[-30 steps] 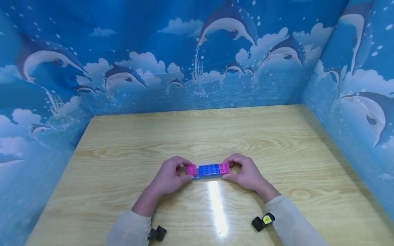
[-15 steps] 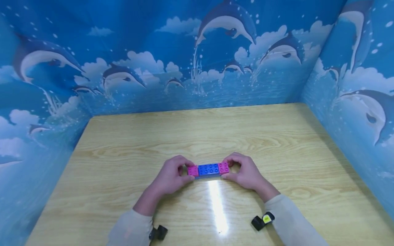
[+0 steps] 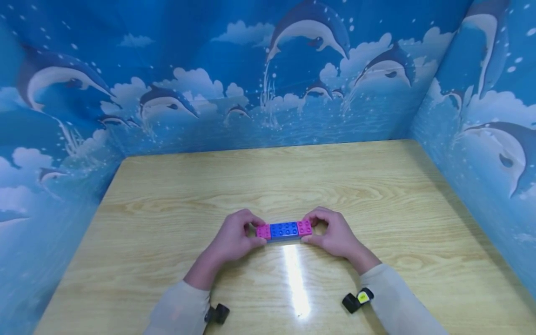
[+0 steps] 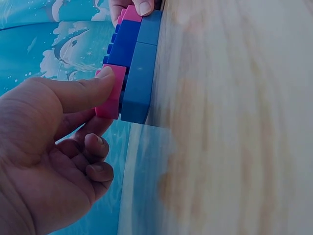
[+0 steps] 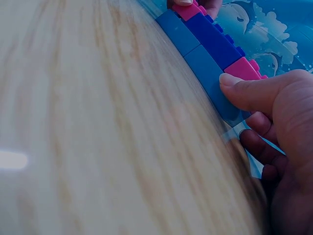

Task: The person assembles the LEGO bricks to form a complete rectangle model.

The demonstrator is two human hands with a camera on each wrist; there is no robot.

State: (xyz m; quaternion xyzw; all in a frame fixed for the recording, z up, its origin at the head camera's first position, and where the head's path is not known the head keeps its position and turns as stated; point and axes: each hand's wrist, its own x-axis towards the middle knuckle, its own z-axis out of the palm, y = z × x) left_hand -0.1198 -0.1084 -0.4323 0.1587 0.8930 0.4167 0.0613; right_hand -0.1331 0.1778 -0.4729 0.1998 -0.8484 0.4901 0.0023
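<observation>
On the wooden table, a row of toy building bricks lies between both hands. Its lower layer is lighter blue bricks [image 4: 139,78]. A dark blue brick [image 3: 284,230] sits on top in the middle, with a right pink brick [image 3: 304,227] beside it. My left hand [image 3: 234,236] pinches the left pink brick [image 4: 114,93] between thumb and finger, over the row's left end. Dark studs show in a narrow gap between that pink brick and the lower layer. My right hand [image 3: 333,233] grips the right end, its thumb on a lighter blue brick [image 5: 208,73].
The wooden table [image 3: 167,186] extends around the hands, with a bright light reflection in front of the bricks. Dolphin-printed curtains [image 3: 201,121] border its back and sides. Black devices [image 3: 357,300] are strapped at both wrists.
My left hand has moved slightly right with the left pink brick. The gap between it and the dark blue brick has closed. My right hand has stayed almost still.
</observation>
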